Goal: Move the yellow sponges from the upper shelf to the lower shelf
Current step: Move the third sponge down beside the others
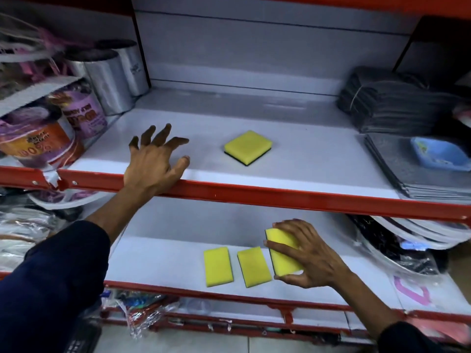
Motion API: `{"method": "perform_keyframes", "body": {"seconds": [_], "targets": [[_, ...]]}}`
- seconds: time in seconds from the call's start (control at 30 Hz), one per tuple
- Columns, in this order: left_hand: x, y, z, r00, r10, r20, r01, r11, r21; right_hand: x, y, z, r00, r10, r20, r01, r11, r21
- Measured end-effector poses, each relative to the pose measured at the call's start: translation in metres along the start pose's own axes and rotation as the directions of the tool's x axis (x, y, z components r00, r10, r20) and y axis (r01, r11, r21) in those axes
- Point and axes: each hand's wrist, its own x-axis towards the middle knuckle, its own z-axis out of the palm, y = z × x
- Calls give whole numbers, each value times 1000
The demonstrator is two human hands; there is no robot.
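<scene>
One yellow sponge (248, 147) with a dark underside lies alone on the white upper shelf (305, 159). My left hand (155, 159) hovers over that shelf's front left, fingers spread, empty, a hand's width left of the sponge. On the lower shelf (163, 261) two yellow sponges (218, 266) (254, 266) lie side by side. My right hand (308, 256) grips a third yellow sponge (283, 250) just to their right, resting on or just above the lower shelf.
Silver tape rolls (112, 80) and packaged goods (38, 138) crowd the upper shelf's left. Dark folded cloths (392, 108), grey sheets and a blue tray (438, 154) fill its right. Red metal rails (280, 194) edge both shelves. Plastic-wrapped items (397, 240) sit at the lower right.
</scene>
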Motion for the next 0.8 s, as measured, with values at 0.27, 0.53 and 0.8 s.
{"method": "perform_keyframes", "body": {"seconds": [0.27, 0.53, 0.8], "targets": [[0, 2, -2, 1000, -1, 6, 1, 1000, -23, -34, 29, 96, 858, 370, 355, -407, 913, 31], [1, 2, -2, 1000, -2, 12, 2, 1000, -5, -24, 21, 149, 833, 337, 439, -421, 901, 106], [1, 4, -3, 1000, -9, 2, 9, 1000, -9, -2, -13, 160, 878, 277, 391, -345, 932, 114]]}}
